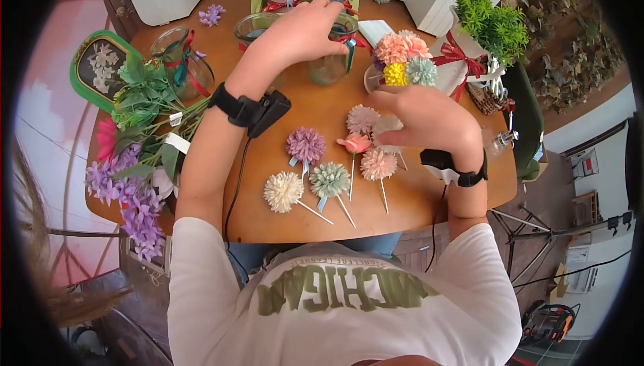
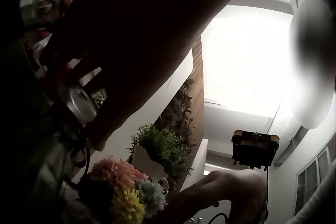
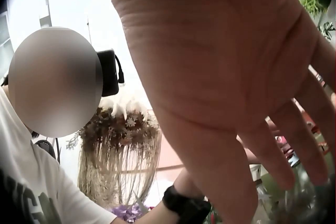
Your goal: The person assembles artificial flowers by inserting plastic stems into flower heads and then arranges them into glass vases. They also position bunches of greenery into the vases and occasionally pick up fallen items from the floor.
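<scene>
My left hand grips a glass vase tied with red and blue ribbon, thumb in front and fingers over the far side of its rim. In the left wrist view the fingers are dark silhouettes around the glass. My right hand hovers palm down over the artificial flowers, fingers extended in the right wrist view. Below it lie a coral rose, a mauve pompom flower and a peach one; a whitish flower is partly hidden. Purple, cream and green pompom flowers lie nearer me.
A small glass with peach, yellow and pale blue flowers stands right of the vase. Another glass vase is at left, beside leafy flower stems and a green frame. A potted plant stands back right; dolls sit behind.
</scene>
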`<state>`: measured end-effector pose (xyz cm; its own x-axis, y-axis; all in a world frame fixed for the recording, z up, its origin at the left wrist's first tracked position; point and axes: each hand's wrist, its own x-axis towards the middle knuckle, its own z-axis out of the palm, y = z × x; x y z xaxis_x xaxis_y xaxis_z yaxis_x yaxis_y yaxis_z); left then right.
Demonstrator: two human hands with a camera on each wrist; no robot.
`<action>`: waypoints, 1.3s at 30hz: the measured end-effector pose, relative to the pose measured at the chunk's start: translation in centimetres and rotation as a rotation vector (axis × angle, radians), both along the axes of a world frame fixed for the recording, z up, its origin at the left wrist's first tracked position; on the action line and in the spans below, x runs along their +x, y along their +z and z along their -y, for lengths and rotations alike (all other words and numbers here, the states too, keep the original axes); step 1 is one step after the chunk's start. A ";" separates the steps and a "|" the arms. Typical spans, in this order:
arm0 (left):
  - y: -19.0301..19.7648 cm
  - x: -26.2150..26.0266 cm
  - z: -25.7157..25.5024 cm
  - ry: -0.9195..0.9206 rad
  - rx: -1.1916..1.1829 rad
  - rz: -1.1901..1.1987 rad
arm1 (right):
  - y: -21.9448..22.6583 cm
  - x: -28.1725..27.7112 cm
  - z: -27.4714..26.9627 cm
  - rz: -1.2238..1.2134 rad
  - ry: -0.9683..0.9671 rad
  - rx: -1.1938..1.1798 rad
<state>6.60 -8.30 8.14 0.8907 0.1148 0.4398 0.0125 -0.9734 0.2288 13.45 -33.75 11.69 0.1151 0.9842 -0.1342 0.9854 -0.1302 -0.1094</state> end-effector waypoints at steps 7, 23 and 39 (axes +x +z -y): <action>-0.2 0.5 -0.3 -0.005 -0.018 -0.058 | -4.3 1.1 -2.2 0.025 -0.014 0.023; 1.0 0.2 2.1 0.042 -0.153 -0.083 | 1.4 2.1 -1.1 -0.142 0.213 0.647; 3.1 -2.4 2.1 -0.376 -0.414 0.077 | -0.8 3.3 -3.1 -0.080 0.130 1.018</action>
